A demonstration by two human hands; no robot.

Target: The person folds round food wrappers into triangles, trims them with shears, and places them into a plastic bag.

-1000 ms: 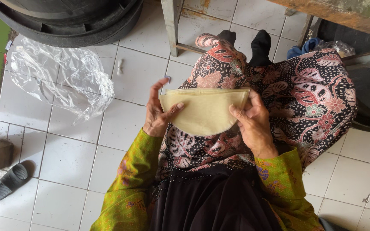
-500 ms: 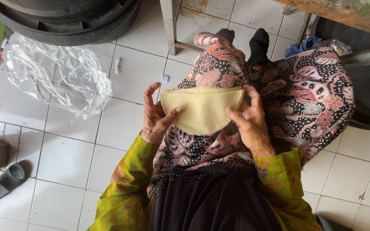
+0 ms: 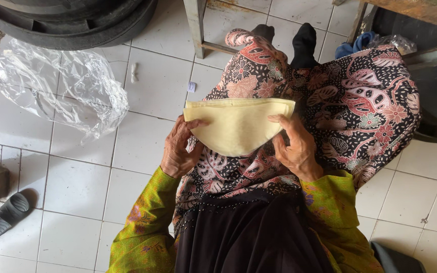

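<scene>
Sat on a white tiled floor point(image 3: 77, 182), legs out in front under a patterned skirt point(image 3: 360, 101) of red, black and cream. Held a stack of thin, pale yellow folded sheets point(image 3: 236, 124) over the lap, straight edge at the top and round edge at the bottom. Gripped the stack's left corner with the left hand point(image 3: 180, 151), thumb lying on top of the sheets and fingers tucked behind. Gripped the stack's right side with the right hand point(image 3: 294, 146), pointing finger stretched over the front and the other fingers curled behind. Kept both hands closed on the stack, one at each side, with the stack up above the skirt and not lying flat on it. Wore green and yellow flowery sleeves point(image 3: 147, 227) and a dark cloth point(image 3: 249, 237) hanging down the front. Showed two black socks point(image 3: 302, 40) at the far end of the skirt, near a metal table leg point(image 3: 195, 25). Lay crumpled on the floor towards its upper left corner: a clear plastic bag point(image 3: 61, 86), well apart from the hands. Sat at the top left edge: a big black round tub point(image 3: 72, 23). Lay at the floor's lower left edge: a dark grey sandal point(image 3: 6, 215).
</scene>
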